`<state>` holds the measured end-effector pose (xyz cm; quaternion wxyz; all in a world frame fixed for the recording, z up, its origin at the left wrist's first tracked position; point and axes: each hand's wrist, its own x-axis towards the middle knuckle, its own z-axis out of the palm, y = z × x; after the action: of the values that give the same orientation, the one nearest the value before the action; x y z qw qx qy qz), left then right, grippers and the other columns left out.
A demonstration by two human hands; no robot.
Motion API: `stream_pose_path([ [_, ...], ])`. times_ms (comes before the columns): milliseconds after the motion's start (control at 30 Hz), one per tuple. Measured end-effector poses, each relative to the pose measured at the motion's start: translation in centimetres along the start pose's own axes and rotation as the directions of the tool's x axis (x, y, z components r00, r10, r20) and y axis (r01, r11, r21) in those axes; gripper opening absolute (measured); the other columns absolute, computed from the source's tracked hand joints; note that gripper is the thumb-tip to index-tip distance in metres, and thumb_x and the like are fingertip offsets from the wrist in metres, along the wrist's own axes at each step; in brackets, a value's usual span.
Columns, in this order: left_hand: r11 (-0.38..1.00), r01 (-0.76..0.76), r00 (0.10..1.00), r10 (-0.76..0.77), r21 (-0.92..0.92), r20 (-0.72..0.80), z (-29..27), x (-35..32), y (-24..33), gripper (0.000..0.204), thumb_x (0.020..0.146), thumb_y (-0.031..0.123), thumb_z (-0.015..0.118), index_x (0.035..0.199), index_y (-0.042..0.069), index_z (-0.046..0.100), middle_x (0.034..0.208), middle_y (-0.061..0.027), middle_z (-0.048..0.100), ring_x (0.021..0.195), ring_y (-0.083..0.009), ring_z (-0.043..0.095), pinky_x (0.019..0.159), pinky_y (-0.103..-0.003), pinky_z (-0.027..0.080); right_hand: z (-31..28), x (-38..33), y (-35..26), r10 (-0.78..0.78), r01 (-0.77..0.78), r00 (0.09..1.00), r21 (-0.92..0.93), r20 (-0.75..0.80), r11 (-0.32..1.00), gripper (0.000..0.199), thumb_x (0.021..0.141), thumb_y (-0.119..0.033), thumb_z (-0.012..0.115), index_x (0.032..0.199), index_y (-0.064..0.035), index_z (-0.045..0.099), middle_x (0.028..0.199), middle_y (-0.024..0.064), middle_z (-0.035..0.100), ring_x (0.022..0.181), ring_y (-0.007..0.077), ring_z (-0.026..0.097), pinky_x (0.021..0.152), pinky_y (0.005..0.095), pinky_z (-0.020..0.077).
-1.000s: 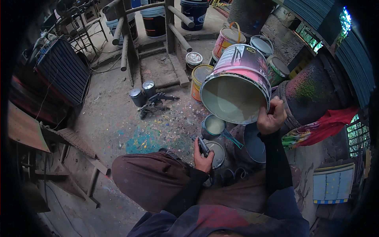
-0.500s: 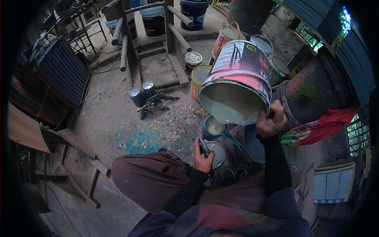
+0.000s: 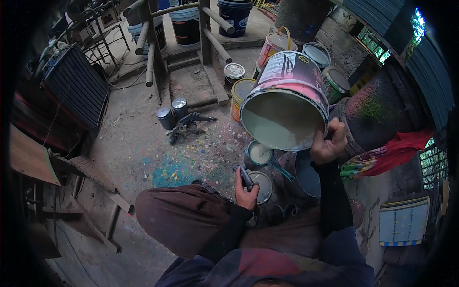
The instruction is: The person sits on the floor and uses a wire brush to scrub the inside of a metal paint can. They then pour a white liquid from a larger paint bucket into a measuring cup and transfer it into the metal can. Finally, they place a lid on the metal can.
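My right hand is closed on the rim of a pink and black paint bucket, tilted with its mouth toward me. Pale paint lies inside it. Just below the rim stands a teal dipper, its handle pointing toward me and to the right; pale paint fills part of its bowl. My left hand, low in the middle, is closed around a small dark grey tool whose kind I cannot make out. Beside that hand is a round tin with a pale top.
Two spray guns with metal cups lie on the paint-spattered floor. A yellow pail and other cans stand behind the bucket. A grey-blue container, a dark drum and a red cloth are at right. A wooden frame stands ahead.
The stream of pale paint from the bucket into the dipper has stopped. The bucket's mouth has tipped up slightly, with my right hand still on its rim. My left hand looks unmoved.
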<state>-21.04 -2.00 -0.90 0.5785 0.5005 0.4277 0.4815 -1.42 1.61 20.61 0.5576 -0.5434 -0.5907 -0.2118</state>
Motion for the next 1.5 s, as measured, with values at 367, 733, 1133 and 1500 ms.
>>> stream_pose_path([
  [367,1.0,-0.015,1.0,0.014,-0.016,-0.015,0.1,-0.1,0.2,0.082,0.074,0.002,0.061,0.145,0.001,0.021,0.133,-0.0158,0.043,0.119,-0.022,0.045,0.099,-0.03,0.036,1.2,-0.3,1.1,0.375,-0.371,0.927,0.12,-0.006,0.921,0.016,0.077,0.001,0.059,0.076,-0.0036,0.044,0.066,0.0008,0.041,0.06,0.008,0.038,0.054,0.0236,0.0331],
  [733,1.0,-0.015,0.999,0.015,0.011,-0.036,0.0,-0.2,-0.1,0.081,0.075,0.004,0.061,0.145,-0.001,0.021,0.137,-0.0175,0.039,0.122,-0.0228,0.044,0.101,-0.031,0.036,1.5,-1.6,2.7,0.479,-0.471,0.878,0.181,-0.001,0.863,0.016,0.076,0.001,0.057,0.076,-0.0039,0.041,0.068,-0.0001,0.038,0.063,0.0077,0.038,0.057,0.023,0.0345],
  [1133,0.997,0.042,0.995,-0.048,-0.068,-0.084,-0.2,-0.1,0.1,0.08,0.072,0.006,0.062,0.142,-0.004,0.025,0.14,-0.0229,0.038,0.132,-0.0294,0.037,0.108,-0.034,0.028,2.6,-3.7,5.3,0.638,-0.626,0.77,0.205,0.011,0.753,0.016,0.075,0.0,0.057,0.076,-0.0044,0.042,0.069,-0.0004,0.041,0.065,0.0082,0.04,0.06,0.0238,0.037],
  [1500,0.988,0.077,0.945,-0.114,-0.131,-0.306,-0.9,0.3,0.4,0.081,0.072,0.001,0.058,0.145,0.002,0.022,0.116,-0.0128,0.049,0.101,-0.021,0.049,0.093,-0.031,0.039,11.3,-16.6,7.4,0.962,-0.958,0.087,0.288,0.26,0.009,0.019,0.08,-0.006,0.056,0.092,-0.0031,0.042,0.073,0.0118,0.056,0.048,0.0183,0.055,0.037,0.0294,0.0447],
])
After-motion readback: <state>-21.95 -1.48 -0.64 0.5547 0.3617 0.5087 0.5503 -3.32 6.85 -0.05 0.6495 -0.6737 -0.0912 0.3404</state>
